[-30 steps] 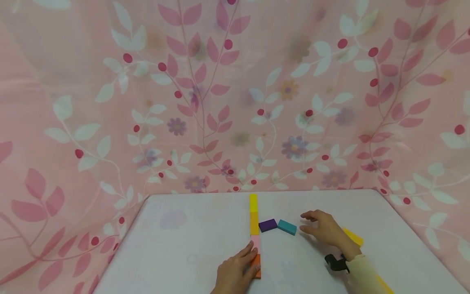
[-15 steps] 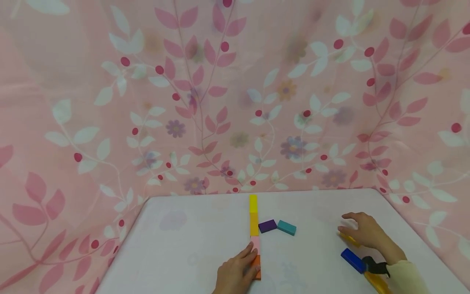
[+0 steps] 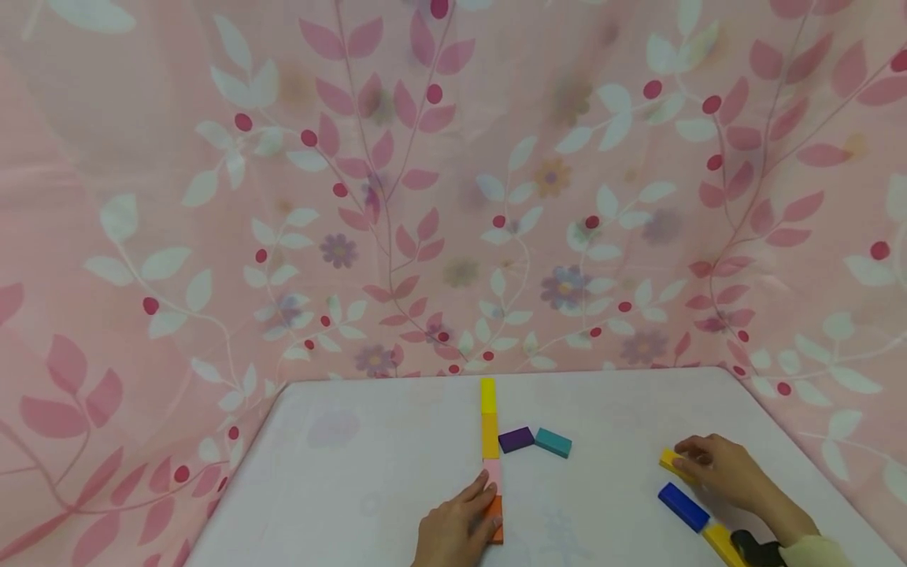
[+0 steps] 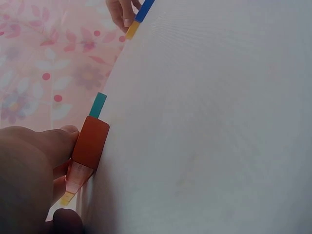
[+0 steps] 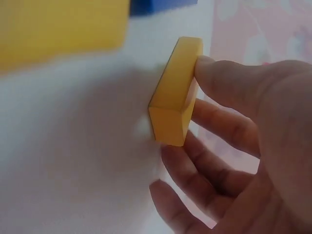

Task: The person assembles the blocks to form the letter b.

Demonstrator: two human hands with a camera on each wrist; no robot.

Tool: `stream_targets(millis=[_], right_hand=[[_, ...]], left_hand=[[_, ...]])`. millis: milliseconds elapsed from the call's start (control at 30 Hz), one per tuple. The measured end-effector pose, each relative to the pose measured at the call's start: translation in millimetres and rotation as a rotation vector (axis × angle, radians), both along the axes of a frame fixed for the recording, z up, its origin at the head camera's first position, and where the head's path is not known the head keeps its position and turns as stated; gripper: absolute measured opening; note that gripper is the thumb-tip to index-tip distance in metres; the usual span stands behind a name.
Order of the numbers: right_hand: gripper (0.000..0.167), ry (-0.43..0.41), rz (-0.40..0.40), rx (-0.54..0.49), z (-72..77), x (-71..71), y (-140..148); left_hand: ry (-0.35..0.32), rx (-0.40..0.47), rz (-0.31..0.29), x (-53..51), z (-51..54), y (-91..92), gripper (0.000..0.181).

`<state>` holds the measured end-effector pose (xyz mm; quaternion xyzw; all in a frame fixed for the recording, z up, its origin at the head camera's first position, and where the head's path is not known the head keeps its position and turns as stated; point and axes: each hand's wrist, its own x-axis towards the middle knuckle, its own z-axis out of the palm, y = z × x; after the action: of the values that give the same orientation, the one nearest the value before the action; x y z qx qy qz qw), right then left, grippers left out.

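Note:
A row of flat blocks runs away from me: an orange block (image 3: 496, 531), a pink block (image 3: 492, 466), an amber block (image 3: 490, 435) and a bright yellow block (image 3: 488, 395). My left hand (image 3: 457, 524) rests on the pink and orange blocks with relaxed fingers. A purple block (image 3: 516, 439) lies against the amber one; a teal block (image 3: 553, 442) touches its right end. At the right, my right hand (image 3: 723, 470) pinches a yellow block (image 5: 178, 80) between thumb and fingers. In the right wrist view, the thumb presses its upper side edge.
A blue block (image 3: 683, 506) lies left of my right hand, end to end with another yellow block (image 3: 723, 543), partly behind the black wrist strap (image 3: 757, 550). The white table (image 3: 340, 472) ends at a pink floral curtain (image 3: 439, 197).
My right hand has moved right and towards me, away from the teal block, and its fingers have closed on the yellow block. The left hand stays in place.

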<state>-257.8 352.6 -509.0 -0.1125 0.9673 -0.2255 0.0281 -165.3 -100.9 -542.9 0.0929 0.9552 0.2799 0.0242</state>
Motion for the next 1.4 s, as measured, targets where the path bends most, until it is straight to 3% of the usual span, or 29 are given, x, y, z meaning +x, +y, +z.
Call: stream_targets(millis=[300,433,667,833,933,1167,1400], right_hand=[[0.034,-0.105,0.001,-0.052,0.6,6.8,-14.3],[0.036,-0.160,0.028,-0.087,2.9,10.2,-17.6],[0.045,-0.184,0.123,-0.125,9.4,15.5,-14.5],[0.053,-0.232,0.116,-0.163,10.9,20.3,-17.6],[0.055,-0.235,0.110,-0.170,10.8,23.3,-21.0],[0.057,-0.181,0.190,-0.152,9.0,26.4,-32.8],[0.059,-0.175,0.187,-0.138,8.3,25.5,-51.4]], left_hand=[[-0.027,0.014,0.007,-1.0,0.6,-0.3,0.054],[-0.035,0.025,0.014,-0.3,-0.1,0.1,0.053],[-0.047,0.026,0.017,-1.7,-0.3,-0.6,0.054],[-0.033,0.014,0.025,-1.1,-0.5,-0.8,0.052],[-0.029,0.013,0.023,-0.3,-0.2,-0.8,0.053],[-0.037,0.015,0.013,0.3,-1.8,-0.8,0.054],[-0.024,0.024,0.006,1.4,1.3,0.0,0.055]])
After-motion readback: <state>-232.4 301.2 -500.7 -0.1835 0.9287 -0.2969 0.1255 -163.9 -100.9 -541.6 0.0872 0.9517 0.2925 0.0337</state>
